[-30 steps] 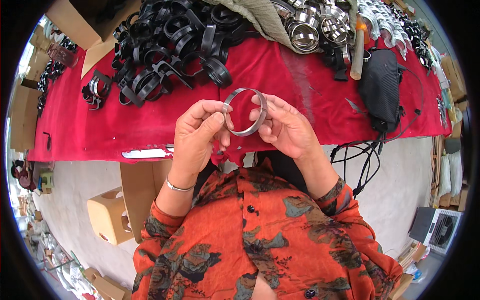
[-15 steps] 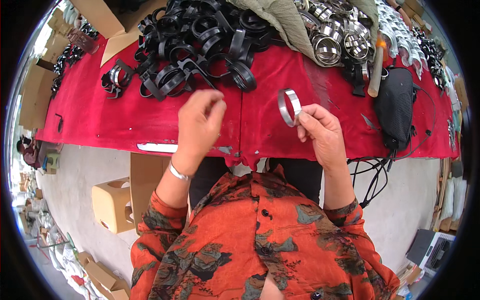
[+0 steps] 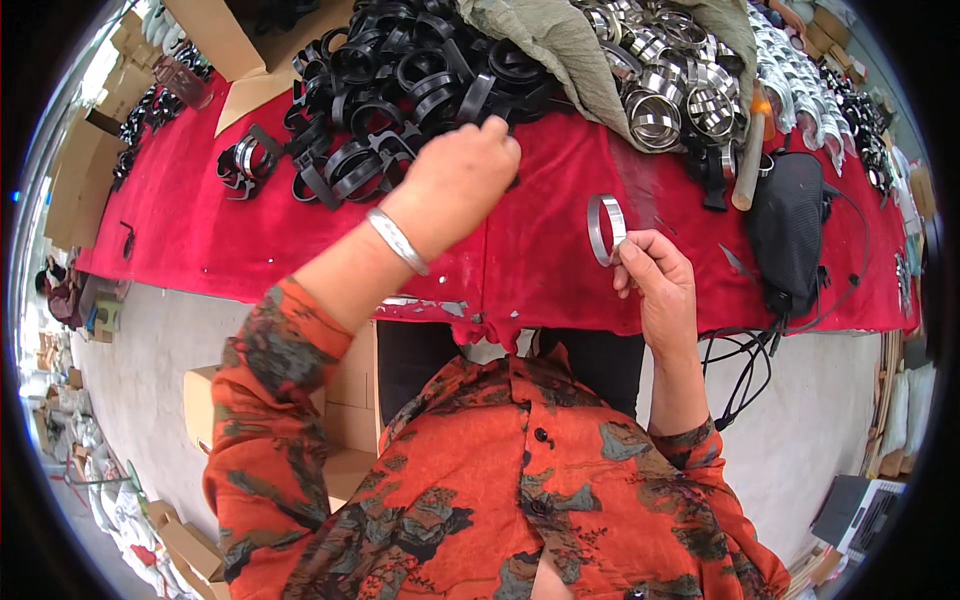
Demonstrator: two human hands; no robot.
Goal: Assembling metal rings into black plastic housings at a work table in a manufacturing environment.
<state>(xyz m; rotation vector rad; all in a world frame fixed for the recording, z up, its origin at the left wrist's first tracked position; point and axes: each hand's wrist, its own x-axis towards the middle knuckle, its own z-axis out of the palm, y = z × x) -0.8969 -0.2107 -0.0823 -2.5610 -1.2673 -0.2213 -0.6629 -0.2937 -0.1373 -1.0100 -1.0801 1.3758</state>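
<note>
My right hand (image 3: pixel 655 280) pinches a thin silver metal ring (image 3: pixel 606 230) by its lower right edge and holds it upright above the red cloth. My left hand (image 3: pixel 460 180), with a silver bangle on its wrist, is over the near right edge of a pile of black ring-shaped plastic parts (image 3: pixel 420 75). Its fingers point down and are mostly hidden by the back of the hand. A dark bit of one black part shows just beside it. Whether the fingers hold that part cannot be seen.
Shiny metal rings (image 3: pixel 655 120) fill an olive cloth sack (image 3: pixel 540 40) at the back. To its right are a hammer with a wooden handle (image 3: pixel 745 180) and a black pouch (image 3: pixel 790 230) with cables. One black part with a metal ring (image 3: pixel 245 160) lies left of the pile.
My left hand has moved right and away from me to the edge of the black pile, its forearm now slanting across. My right hand, holding the metal ring, has shifted slightly right and nearer.
</note>
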